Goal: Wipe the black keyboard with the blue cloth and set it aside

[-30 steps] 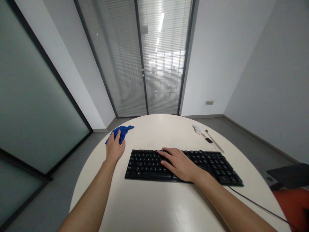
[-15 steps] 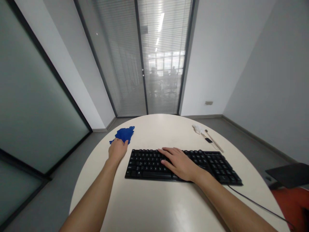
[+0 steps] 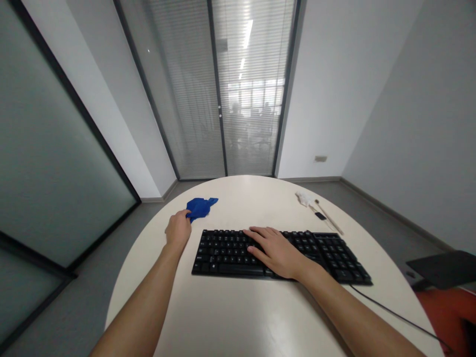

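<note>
A blue cloth (image 3: pixel 199 208) is pinched at its near left edge by my left hand (image 3: pixel 178 229), at the left side of the round table. The rest of the cloth hangs or lies bunched to the right of my fingers; I cannot tell how much of it touches the tabletop. Flat across the middle of a black keyboard (image 3: pixel 230 255) rests my right hand (image 3: pixel 275 252), palm down with the fingers stretched and thumb apart. Keys under that palm are hidden.
On the white round table (image 3: pixel 223 317), a thin stick with a dark tip (image 3: pixel 329 216), a small black item (image 3: pixel 320 216) and a crumpled white piece (image 3: pixel 305 199) lie far right. The keyboard's cable (image 3: pixel 394 312) runs off the right edge. An orange-red chair (image 3: pixel 442 312) stands beyond it.
My left hand has gripped the blue cloth and turned slightly; the cloth has shifted right and become more gathered. My right hand stays on the keyboard.
</note>
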The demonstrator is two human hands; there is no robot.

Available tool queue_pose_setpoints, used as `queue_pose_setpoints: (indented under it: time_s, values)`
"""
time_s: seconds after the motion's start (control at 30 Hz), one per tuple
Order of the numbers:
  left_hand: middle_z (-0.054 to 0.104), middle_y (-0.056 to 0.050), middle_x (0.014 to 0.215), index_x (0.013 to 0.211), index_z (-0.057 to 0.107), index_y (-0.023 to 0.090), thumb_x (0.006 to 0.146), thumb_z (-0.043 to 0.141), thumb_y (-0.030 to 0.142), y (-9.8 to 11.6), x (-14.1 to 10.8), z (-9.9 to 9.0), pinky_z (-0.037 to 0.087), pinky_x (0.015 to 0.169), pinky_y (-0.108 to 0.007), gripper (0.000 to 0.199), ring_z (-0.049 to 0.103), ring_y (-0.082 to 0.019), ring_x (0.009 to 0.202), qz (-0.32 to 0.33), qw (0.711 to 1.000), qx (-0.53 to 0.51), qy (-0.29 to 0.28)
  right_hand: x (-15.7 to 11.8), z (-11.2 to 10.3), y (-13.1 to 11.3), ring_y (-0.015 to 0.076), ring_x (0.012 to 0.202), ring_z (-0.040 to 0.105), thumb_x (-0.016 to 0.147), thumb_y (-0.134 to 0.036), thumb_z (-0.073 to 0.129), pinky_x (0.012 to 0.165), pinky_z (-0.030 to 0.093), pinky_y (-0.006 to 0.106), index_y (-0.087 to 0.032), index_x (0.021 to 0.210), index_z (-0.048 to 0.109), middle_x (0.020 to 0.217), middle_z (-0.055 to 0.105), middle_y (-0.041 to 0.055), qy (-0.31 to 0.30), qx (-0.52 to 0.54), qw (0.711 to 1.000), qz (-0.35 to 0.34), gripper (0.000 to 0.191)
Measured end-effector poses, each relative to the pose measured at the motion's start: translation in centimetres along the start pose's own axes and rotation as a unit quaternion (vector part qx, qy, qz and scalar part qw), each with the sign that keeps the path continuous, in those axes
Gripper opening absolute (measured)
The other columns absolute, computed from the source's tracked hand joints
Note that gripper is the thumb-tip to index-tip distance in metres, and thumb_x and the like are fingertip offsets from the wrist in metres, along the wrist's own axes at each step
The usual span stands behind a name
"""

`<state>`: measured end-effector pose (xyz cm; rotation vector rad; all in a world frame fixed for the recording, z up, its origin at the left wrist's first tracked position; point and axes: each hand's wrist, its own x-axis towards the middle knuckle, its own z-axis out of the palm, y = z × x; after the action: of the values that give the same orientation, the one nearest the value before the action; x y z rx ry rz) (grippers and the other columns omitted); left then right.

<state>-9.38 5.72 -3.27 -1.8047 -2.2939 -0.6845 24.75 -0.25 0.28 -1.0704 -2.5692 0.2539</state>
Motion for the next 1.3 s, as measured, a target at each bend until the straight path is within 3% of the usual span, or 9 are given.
queue_pose_setpoints:
  time_s: [0.17, 0.5, 0.67, 0.8, 0.9, 1.07, 1.2, 1.23, 1.3]
  values:
    - [0.069, -0.007, 0.115, 0.112, 0.065, 0.021, 0.092, 0.044, 0.02, 1.9, -0.4, -0.8, 0.049, 0.096, -0.037, 0.029, 0.063, -0.025, 0.107, -0.002, 0.988, -0.139, 0.06, 0.0, 0.0, -0.3, 0.0271, 0.129, 0.05, 0.101, -0.046, 0.04, 0.112, 0.036, 0.049, -0.023, 0.145, 0.045, 0.143, 0.053, 0.0119, 0.026, 0.014, 1.0, 0.008, 0.051]
    - [0.064, -0.007, 0.115, 0.102, 0.067, 0.019, 0.089, 0.05, 0.015, 8.1, -2.6, -4.1, 0.045, 0.104, -0.039, 0.023, 0.058, -0.022, 0.113, 0.163, 0.9, -0.373, 0.152, 0.4, 0.9, -1.1, 0.0285, 0.135, 0.047, 0.094, -0.043, 0.054, 0.113, 0.037, 0.051, -0.023, 0.152, 0.032, 0.149, 0.047, 0.013, 0.121, 0.151, 0.978, 0.08, 0.066]
    - [0.064, -0.006, 0.117, 0.101, 0.069, 0.022, 0.089, 0.054, 0.016, 10.8, -4.8, -5.2, 0.051, 0.091, -0.033, 0.021, 0.059, -0.02, 0.112, 0.174, 0.874, -0.443, 0.098, 0.8, 0.9, -1.9, 0.0278, 0.141, 0.039, 0.09, -0.05, 0.061, 0.116, 0.031, 0.053, -0.028, 0.157, 0.016, 0.158, 0.033, 0.0121, 0.139, 0.353, 0.918, 0.118, 0.084]
    - [0.061, -0.006, 0.117, 0.1, 0.069, 0.022, 0.088, 0.056, 0.017, 12.8, -6.6, -5.6, 0.053, 0.081, -0.027, 0.018, 0.059, -0.019, 0.111, 0.159, 0.843, -0.511, 0.053, 1.1, 0.7, -2.8, 0.0235, 0.142, 0.037, 0.09, -0.05, 0.061, 0.119, 0.026, 0.047, -0.026, 0.157, 0.01, 0.16, 0.028, 0.0107, 0.128, 0.484, 0.859, 0.107, 0.087]
    - [0.058, -0.007, 0.119, 0.099, 0.067, 0.021, 0.086, 0.057, 0.016, 13.8, -7.6, -5.2, 0.052, 0.089, -0.029, 0.017, 0.057, -0.019, 0.115, 0.163, 0.821, -0.547, 0.011, 1.2, 0.4, -3.5, 0.0226, 0.142, 0.036, 0.089, -0.048, 0.063, 0.121, 0.023, 0.044, -0.024, 0.153, 0.023, 0.157, 0.034, 0.0096, 0.153, 0.495, 0.851, 0.086, 0.079]
    - [0.054, -0.008, 0.125, 0.102, 0.065, 0.021, 0.084, 0.057, 0.014, 14.2, -8.4, -5.1, 0.05, 0.095, -0.03, 0.02, 0.053, -0.02, 0.121, 0.172, 0.804, -0.564, -0.077, 1.6, 0.1, -3.7, 0.022, 0.115, 0.06, 0.085, -0.042, 0.069, 0.106, 0.044, 0.04, -0.021, 0.132, 0.047, 0.128, 0.061, 0.0082, 0.194, 0.507, 0.831, 0.117, 0.056]
    - [0.053, -0.009, 0.133, 0.115, 0.064, 0.022, 0.088, 0.055, 0.019, 13.4, -7.7, -6.4, 0.046, 0.104, -0.033, 0.028, 0.052, -0.022, 0.126, 0.234, 0.773, -0.566, -0.163, 1.6, -0.7, -2.9, 0.0205, 0.095, 0.064, 0.079, -0.039, 0.073, 0.092, 0.05, 0.037, -0.019, 0.118, 0.054, 0.108, 0.068, 0.0041, 0.225, 0.479, 0.835, 0.152, 0.047]
    - [0.054, -0.01, 0.133, 0.117, 0.063, 0.022, 0.089, 0.055, 0.02, 12.9, -7.3, -6.7, 0.044, 0.106, -0.035, 0.029, 0.053, -0.022, 0.126, 0.244, 0.778, -0.556, -0.163, 1.6, -1.0, -2.6, 0.0204, 0.094, 0.064, 0.079, -0.036, 0.072, 0.091, 0.05, 0.037, -0.02, 0.117, 0.055, 0.107, 0.068, 0.0036, 0.231, 0.465, 0.841, 0.152, 0.045]
    - [0.059, -0.009, 0.129, 0.116, 0.063, 0.021, 0.089, 0.055, 0.022, 11.7, -6.0, -6.9, 0.043, 0.107, -0.039, 0.029, 0.056, -0.022, 0.122, 0.221, 0.821, -0.508, -0.136, 1.4, -1.8, -2.1, 0.0206, 0.094, 0.064, 0.078, -0.03, 0.069, 0.091, 0.05, 0.037, -0.02, 0.115, 0.058, 0.105, 0.068, 0.0032, 0.242, 0.421, 0.86, 0.154, 0.04]
